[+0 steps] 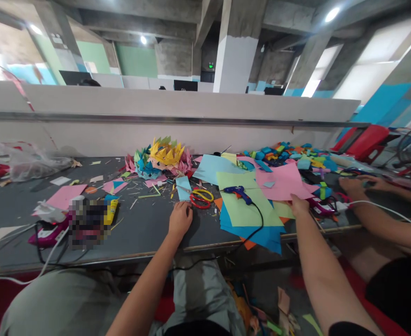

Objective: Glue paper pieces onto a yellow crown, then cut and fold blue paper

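My left hand [180, 219] rests on the dark table just in front of a pair of scissors with red and yellow handles [201, 199], its fingers lying loosely on the tabletop and holding nothing I can see. At the right, my right hand [299, 206] pinches the near edge of a sheet of pink paper [280, 179]. That sheet overlaps a light green sheet [257, 212], which lies over blue sheets [271, 240]. On the green paper sits a blue glue gun [238, 192], its black cord trailing off the table edge. A light blue sheet [212, 169] lies behind.
Folded-paper crowns [166, 154] stand at the back among paper scraps. Colourful folded pieces [278, 151] are heaped at back right. On the left are a purple power strip [47, 233] and a plastic bag [30, 161]. A co-worker's hands [354, 186] are at the right.
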